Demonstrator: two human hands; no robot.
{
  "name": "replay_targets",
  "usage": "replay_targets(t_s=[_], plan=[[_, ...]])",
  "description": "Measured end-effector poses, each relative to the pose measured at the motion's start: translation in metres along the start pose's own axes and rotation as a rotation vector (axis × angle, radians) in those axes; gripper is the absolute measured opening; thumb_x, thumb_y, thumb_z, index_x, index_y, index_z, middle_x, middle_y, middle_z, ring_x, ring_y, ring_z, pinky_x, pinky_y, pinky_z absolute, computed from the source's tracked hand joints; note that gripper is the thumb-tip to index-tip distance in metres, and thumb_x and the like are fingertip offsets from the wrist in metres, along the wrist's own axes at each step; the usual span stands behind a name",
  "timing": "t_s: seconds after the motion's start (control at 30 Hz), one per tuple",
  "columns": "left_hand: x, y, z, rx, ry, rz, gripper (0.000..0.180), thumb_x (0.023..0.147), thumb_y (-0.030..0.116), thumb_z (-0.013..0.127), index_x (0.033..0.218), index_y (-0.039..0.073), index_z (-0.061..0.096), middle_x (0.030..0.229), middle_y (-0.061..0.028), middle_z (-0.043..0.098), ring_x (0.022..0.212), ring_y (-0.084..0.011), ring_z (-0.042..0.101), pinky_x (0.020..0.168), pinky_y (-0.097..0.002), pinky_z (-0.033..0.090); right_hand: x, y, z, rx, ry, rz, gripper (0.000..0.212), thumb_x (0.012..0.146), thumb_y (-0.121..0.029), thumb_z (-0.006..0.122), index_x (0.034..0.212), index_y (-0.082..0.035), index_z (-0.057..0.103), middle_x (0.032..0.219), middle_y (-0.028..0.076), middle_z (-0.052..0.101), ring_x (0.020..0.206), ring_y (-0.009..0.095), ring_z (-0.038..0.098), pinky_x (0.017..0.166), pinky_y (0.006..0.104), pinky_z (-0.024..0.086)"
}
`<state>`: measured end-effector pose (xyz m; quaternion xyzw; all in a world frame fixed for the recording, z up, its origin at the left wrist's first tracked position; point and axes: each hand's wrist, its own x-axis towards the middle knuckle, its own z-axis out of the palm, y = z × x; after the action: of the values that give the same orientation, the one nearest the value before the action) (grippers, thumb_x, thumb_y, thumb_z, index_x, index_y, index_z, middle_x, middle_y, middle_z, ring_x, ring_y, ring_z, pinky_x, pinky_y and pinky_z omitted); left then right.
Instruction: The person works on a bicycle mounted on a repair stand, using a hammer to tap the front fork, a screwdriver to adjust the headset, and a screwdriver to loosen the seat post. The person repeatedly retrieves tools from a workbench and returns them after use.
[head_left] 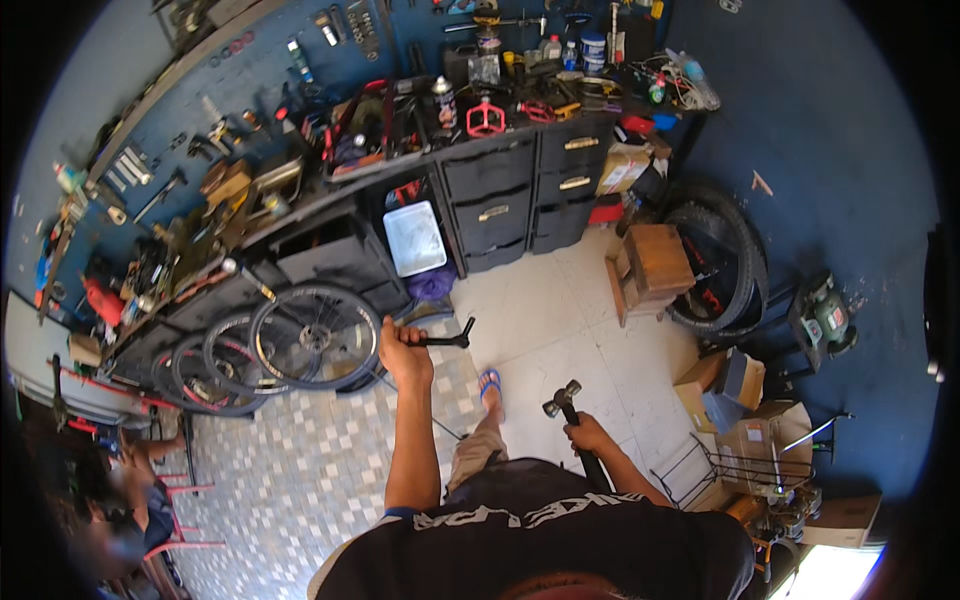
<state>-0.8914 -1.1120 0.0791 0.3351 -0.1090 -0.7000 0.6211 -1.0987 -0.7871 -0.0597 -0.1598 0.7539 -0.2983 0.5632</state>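
Observation:
My left hand (405, 352), arm stretched forward, is closed round one end of a black bar (442, 341). A short crosspiece stands at the bar's far end; its exact kind is not clear. On the right, my right hand (588, 434) grips a hammer (562, 398) by its black handle, just below the metal head. The hammer is held head up, in front of my body, and touches nothing else. Left of my left hand, a bicycle wheel (318, 338) leans against the dark cabinets.
A cluttered workbench (425, 155) with drawers runs along the far wall. A wooden stool (655, 262), black tires (745, 265), cardboard boxes (765, 440) and a bench grinder (828, 318) line the right. Another person (130, 500) sits at the lower left.

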Motion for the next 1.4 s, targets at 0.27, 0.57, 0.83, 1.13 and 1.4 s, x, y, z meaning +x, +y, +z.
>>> replay_targets(t_s=[0.27, 0.57, 0.83, 1.13, 1.4], plan=[[0.167, -0.011, 0.061, 0.109, -0.008, -0.031, 0.028, 0.103, 0.026, 0.06, 0.083, 0.014, 0.045, 0.069, 0.0022, 0.036, 0.064, -0.0142, 0.041, 0.066, -0.0365, 0.042, 0.082, -0.171, -0.035, -0.517, 0.152, -0.151, 0.048, 0.092, -0.022, 0.063, 0.137, -0.006, 0.054, 0.093, 0.023, 0.072, 0.082, 0.038, 0.072, 0.075, 0.0486, 0.059], [0.233, -0.018, 0.134, 0.083, 0.002, -0.064, 0.035, 0.103, 0.027, 0.059, 0.075, 0.014, 0.043, 0.067, 0.0009, 0.035, 0.062, -0.0164, 0.04, 0.065, -0.0391, 0.042, 0.127, -0.312, -0.065, -0.382, 0.264, -0.282, 0.049, 0.09, -0.026, 0.07, 0.136, -0.009, 0.06, 0.093, 0.023, 0.073, 0.088, 0.04, 0.071, 0.081, 0.0471, 0.057], [0.251, -0.03, 0.182, 0.098, -0.035, -0.021, 0.035, 0.101, 0.027, 0.062, 0.076, 0.015, 0.04, 0.069, 0.0021, 0.034, 0.064, -0.0153, 0.037, 0.065, -0.0375, 0.04, 0.183, -0.542, -0.1, 0.151, -0.106, -0.792, 0.031, 0.099, -0.03, 0.07, 0.109, -0.001, 0.063, 0.067, 0.001, 0.058, 0.049, 0.01, 0.054, 0.045, 0.0276, 0.042], [0.242, -0.067, 0.217, -0.082, 0.177, 0.28, 0.035, 0.103, 0.024, 0.059, 0.075, 0.016, 0.04, 0.067, 0.0028, 0.033, 0.062, -0.0138, 0.035, 0.065, -0.0374, 0.04, 0.191, -0.876, -0.098, 0.186, -0.213, -1.493, 0.041, 0.101, -0.03, 0.065, 0.132, -0.004, 0.057, 0.074, 0.005, 0.062, 0.048, 0.013, 0.057, 0.047, 0.0316, 0.045], [0.228, -0.128, 0.259, -0.14, 0.304, 0.41, 0.032, 0.104, 0.025, 0.058, 0.077, 0.014, 0.045, 0.067, 0.0025, 0.036, 0.061, -0.0134, 0.041, 0.065, -0.0365, 0.043, 0.215, -1.037, -0.069, 0.369, -0.031, -1.693, 0.05, 0.102, -0.05, 0.061, 0.109, -0.001, 0.067, 0.072, 0.005, 0.069, 0.064, 0.013, 0.063, 0.059, 0.0305, 0.048]])
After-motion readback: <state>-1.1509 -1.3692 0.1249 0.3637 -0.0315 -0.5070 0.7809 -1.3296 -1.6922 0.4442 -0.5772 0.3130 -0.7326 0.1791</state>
